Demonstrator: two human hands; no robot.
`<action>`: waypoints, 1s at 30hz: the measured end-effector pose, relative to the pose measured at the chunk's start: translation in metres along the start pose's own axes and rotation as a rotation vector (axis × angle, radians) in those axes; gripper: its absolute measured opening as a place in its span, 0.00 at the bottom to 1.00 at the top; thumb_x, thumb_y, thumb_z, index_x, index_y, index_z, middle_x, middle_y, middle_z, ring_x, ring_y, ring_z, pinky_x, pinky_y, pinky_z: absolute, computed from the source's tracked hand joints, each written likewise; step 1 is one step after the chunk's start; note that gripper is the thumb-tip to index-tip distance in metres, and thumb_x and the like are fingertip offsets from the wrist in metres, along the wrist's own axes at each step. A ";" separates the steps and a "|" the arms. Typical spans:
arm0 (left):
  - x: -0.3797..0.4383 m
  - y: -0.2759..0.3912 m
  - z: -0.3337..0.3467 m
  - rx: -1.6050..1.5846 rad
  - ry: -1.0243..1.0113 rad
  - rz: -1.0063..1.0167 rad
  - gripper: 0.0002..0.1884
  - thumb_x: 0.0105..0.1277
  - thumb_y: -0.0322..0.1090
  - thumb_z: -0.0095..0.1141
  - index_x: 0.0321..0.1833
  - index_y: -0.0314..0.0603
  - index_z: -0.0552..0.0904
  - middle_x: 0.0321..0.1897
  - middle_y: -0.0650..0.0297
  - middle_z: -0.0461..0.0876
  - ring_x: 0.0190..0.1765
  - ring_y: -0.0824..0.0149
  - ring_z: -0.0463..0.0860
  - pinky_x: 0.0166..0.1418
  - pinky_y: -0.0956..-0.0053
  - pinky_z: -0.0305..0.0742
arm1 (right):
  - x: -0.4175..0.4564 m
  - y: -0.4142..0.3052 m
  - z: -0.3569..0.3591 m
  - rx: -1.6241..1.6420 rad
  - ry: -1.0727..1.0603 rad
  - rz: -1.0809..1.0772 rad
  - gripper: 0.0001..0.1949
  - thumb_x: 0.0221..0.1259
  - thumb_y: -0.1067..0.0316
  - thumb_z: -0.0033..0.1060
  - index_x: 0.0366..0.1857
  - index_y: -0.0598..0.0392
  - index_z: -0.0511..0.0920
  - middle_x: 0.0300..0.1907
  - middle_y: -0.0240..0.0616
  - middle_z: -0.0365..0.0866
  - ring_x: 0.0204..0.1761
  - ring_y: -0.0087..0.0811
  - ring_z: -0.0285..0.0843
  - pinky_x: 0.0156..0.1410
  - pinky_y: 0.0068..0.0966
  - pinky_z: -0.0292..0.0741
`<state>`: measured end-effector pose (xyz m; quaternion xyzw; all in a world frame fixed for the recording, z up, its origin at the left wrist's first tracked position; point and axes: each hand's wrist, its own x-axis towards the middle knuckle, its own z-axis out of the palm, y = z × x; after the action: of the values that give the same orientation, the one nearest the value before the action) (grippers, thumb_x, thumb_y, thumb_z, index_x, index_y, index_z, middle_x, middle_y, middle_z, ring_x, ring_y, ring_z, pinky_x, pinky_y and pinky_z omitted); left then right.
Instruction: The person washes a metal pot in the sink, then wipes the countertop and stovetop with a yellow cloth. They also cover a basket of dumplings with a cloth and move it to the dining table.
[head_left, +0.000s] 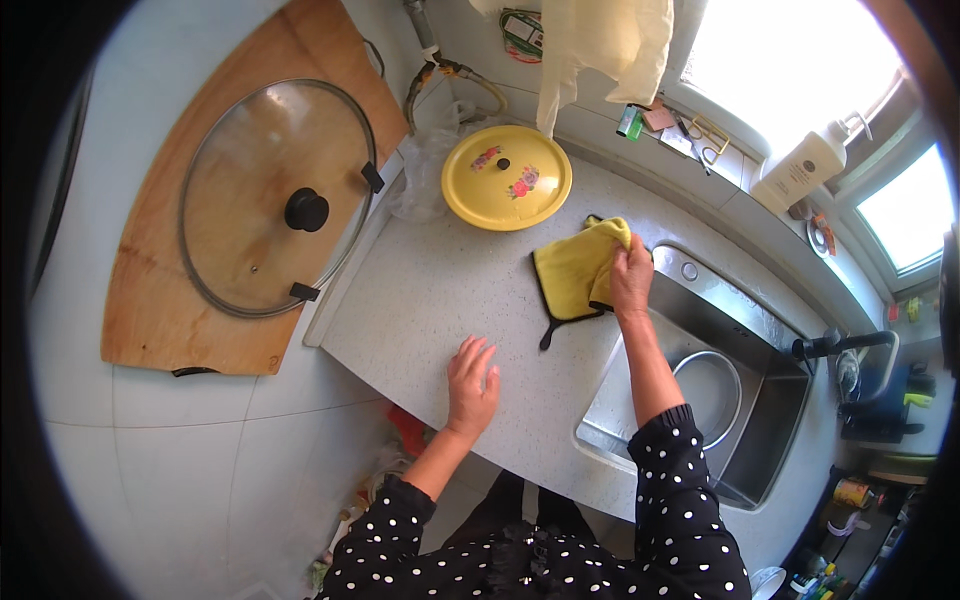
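Note:
My right hand (632, 276) grips a yellow cleaning cloth (574, 274) with black edging near the back left corner of the sink. The cloth's lower part spreads over the speckled countertop (420, 292), its black hanging loop trailing toward me. Over the counter's front left part is my left hand (472, 386), fingers apart and holding nothing; whether it touches the surface I cannot tell. Behind the cloth sits a yellow lidded basin (499, 204) with printed flowers and a small black knob.
A steel sink (600, 416) at right holds a round metal pan (739, 382); a black faucet (825, 345) stands beyond. At left, a glass lid (247, 187) leans against a wooden board (142, 322). A plastic bag (420, 180) lies beside the basin. The windowsill bears a pump bottle (799, 171).

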<state>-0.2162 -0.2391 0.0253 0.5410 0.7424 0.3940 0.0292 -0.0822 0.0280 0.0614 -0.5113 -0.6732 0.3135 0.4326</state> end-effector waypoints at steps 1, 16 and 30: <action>0.012 -0.007 0.000 -0.147 -0.035 -0.189 0.15 0.66 0.33 0.55 0.54 0.34 0.80 0.56 0.54 0.79 0.62 0.53 0.76 0.63 0.61 0.70 | 0.004 -0.013 -0.005 0.055 0.015 -0.025 0.09 0.68 0.70 0.52 0.47 0.58 0.78 0.32 0.44 0.83 0.35 0.32 0.80 0.43 0.31 0.75; 0.211 -0.027 0.028 -1.324 0.008 -1.018 0.15 0.78 0.43 0.42 0.48 0.35 0.73 0.40 0.54 0.81 0.46 0.54 0.84 0.53 0.55 0.81 | 0.053 -0.061 0.090 -0.291 -0.192 -0.472 0.12 0.50 0.80 0.55 0.39 0.59 0.79 0.41 0.48 0.81 0.49 0.54 0.73 0.55 0.42 0.74; 0.209 -0.052 0.044 -1.432 0.061 -0.874 0.12 0.74 0.43 0.48 0.48 0.42 0.77 0.36 0.62 0.83 0.35 0.69 0.84 0.42 0.69 0.81 | 0.015 -0.089 0.063 0.223 -0.799 -0.041 0.12 0.57 0.69 0.57 0.43 0.60 0.78 0.36 0.46 0.83 0.40 0.39 0.81 0.49 0.32 0.75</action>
<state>-0.3229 -0.0477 0.0429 0.0444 0.4561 0.7377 0.4957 -0.1778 0.0184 0.1153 -0.2858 -0.7600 0.5498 0.1961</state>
